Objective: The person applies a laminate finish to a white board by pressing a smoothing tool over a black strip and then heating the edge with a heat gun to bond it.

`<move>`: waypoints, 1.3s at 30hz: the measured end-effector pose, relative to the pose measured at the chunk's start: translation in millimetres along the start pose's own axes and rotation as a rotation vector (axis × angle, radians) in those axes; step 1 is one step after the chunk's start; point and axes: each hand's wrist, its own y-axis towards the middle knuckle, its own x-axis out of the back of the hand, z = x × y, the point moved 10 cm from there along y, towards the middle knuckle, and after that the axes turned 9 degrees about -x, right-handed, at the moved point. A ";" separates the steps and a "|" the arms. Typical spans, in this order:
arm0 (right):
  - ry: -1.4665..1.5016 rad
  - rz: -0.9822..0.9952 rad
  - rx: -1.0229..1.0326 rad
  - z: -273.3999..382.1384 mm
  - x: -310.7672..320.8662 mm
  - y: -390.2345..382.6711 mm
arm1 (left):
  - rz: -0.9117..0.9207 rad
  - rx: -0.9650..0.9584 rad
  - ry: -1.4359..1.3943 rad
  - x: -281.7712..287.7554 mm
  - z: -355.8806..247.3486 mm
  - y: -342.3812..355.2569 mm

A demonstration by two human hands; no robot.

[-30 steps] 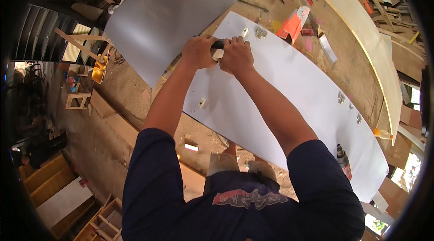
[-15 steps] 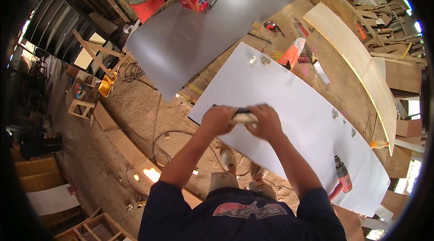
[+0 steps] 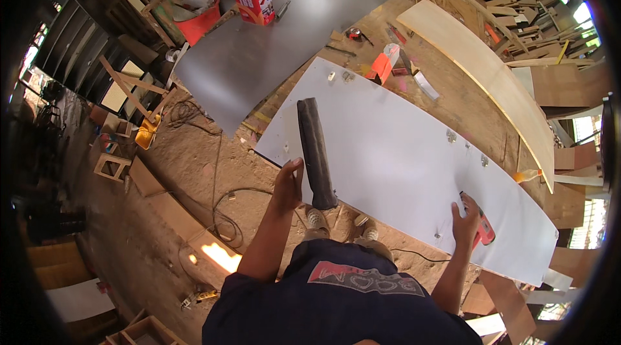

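"Where both hands work over the white panel (image 3: 388, 118), how far along are things?"

"Metal fittings (image 3: 451, 136) already sit along its far edge; whether they are fastened, I cannot tell from where I stand. How much is left is not evident either. The long dark piece (image 3: 315, 157) slants over the near edge, just beside the left hand (image 3: 289, 184); whether the fingers clamp it is hidden."

"And the other hand?"

"The right hand (image 3: 466, 225) lies over the red heat gun (image 3: 484, 235) on the panel, thumb away from the fingers; I cannot tell whether they close on it."

"Containers?"

"A red tin (image 3: 254, 3) stands on the grey sheet (image 3: 259, 63), contents hidden. Left of it, a red bucket (image 3: 199, 26) holds pale, crumpled material. The yellow tub's (image 3: 147, 133) contents are too small to tell."
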 end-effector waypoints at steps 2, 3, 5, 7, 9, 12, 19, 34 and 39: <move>-0.037 -0.052 -0.099 -50.6 28.9 -3.7 | 0.161 0.023 -0.090 -3.0 19.0 0.1; -0.089 -0.101 -0.212 -83.9 45.4 -6.9 | 0.318 0.066 -0.184 -17.1 29.1 -4.6; -0.092 -0.179 -0.257 -151.9 70.5 -14.5 | 0.385 0.106 -0.265 -61.2 47.0 -16.9; -0.098 -0.249 -0.306 -209.7 91.6 -21.6 | 0.415 0.187 -0.391 -91.1 67.5 -33.2; -0.126 -0.284 -0.416 -256.7 109.9 -30.1 | 0.455 0.196 -0.416 -106.7 89.4 -47.9; -0.236 -0.129 -0.567 -306.0 106.7 -29.5 | 0.379 0.216 -0.278 -76.2 127.7 -60.4; -0.142 -0.183 -0.594 -337.1 99.4 -26.1 | -0.149 0.185 0.854 34.9 181.5 -109.4; -0.327 0.196 -0.426 -337.5 66.9 -16.6 | -0.498 -0.125 0.866 80.9 229.5 -177.1; -0.308 0.101 -0.380 -324.4 49.9 -11.4 | -0.596 -0.212 0.857 122.7 235.7 -213.2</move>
